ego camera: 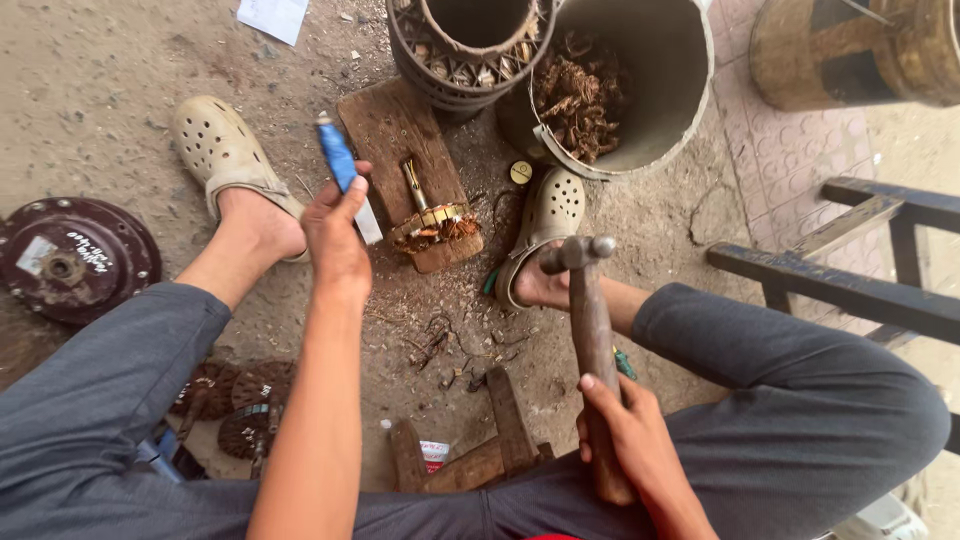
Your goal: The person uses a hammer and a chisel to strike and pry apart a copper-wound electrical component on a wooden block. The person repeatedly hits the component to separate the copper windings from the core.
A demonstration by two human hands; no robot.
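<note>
My left hand point(337, 232) grips a blue-handled chisel point(345, 175), its flat blade pointing down beside a motor armature point(436, 225). The armature, with torn copper winding and a brass-coloured shaft, lies on a wooden block point(393, 130) between my feet. My right hand point(625, 432) is wrapped around the wooden handle of a hammer point(590, 310), the metal head raised above my right foot. Both feet wear cream perforated clogs.
A grey bucket point(660, 60) full of copper wire scrap stands at the top, next to a round stator point(465, 45). A dark round motor cover point(72, 258) lies left. More armatures point(245, 400) sit under my left leg. A dark wooden frame point(850, 280) is at right.
</note>
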